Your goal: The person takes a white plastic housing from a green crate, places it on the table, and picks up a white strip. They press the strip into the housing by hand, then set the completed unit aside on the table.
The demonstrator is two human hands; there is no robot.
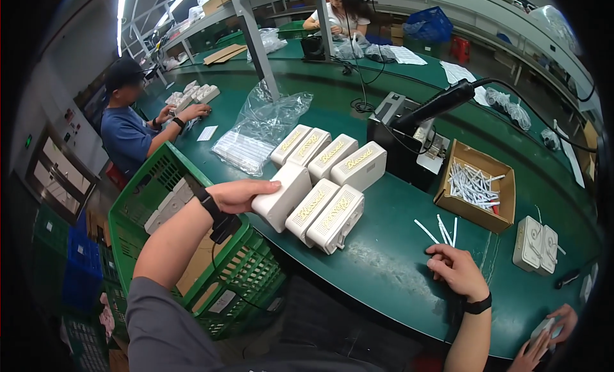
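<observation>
My left hand (242, 196) grips a white box-shaped device (283, 197) by its left end, thumb on top, at the near edge of a group of similar devices. Their upper faces carry yellow lettering, for example on the white device (359, 165) at the group's right. The held one turns a plain side up. Another white device (336, 220) nearest me shows a small fitting at its lower end. My right hand (459, 274) rests on the green table with its fingers curled in, nothing visible in them. Loose white strips (442, 231) lie just beyond its fingertips.
A cardboard box (505, 202) of white strips stands at right, beside a black machine (403, 138). Clear plastic bags (256, 132) lie beyond the devices. A green crate (249, 276) stands at lower left. Two devices (536, 245) lie far right. Co-workers (131, 116) sit around; another person's hands (543, 340) show lower right.
</observation>
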